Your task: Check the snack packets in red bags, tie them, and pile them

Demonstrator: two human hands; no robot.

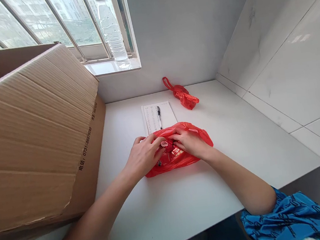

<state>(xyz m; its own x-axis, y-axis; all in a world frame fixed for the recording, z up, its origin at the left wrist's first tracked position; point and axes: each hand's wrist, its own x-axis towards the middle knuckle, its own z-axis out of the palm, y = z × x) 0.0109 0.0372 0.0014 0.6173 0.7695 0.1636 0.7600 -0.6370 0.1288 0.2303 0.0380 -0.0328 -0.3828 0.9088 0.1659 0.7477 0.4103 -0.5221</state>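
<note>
A thin red plastic bag (191, 126) lies spread open on the white table, its mouth facing up. Inside it are shiny red packets (177, 151), one with a round pale label; their kind is too small to make out. My left hand (146, 152) is closed at the bag's left side, fingers curled over the rim near the packets. From the right, my right hand (190, 142) reaches into the mouth, its fingers bent and gripping the plastic beside the packets. Parts of both hands' fingertips are hidden by the bag.
Behind the bag lie a written sheet (150, 117) and a black pen (159, 116). A knotted red bag (184, 96) rests near the wall. A large cardboard box (40, 142) fills the left side. On the windowsill stands a clear water bottle (113, 36).
</note>
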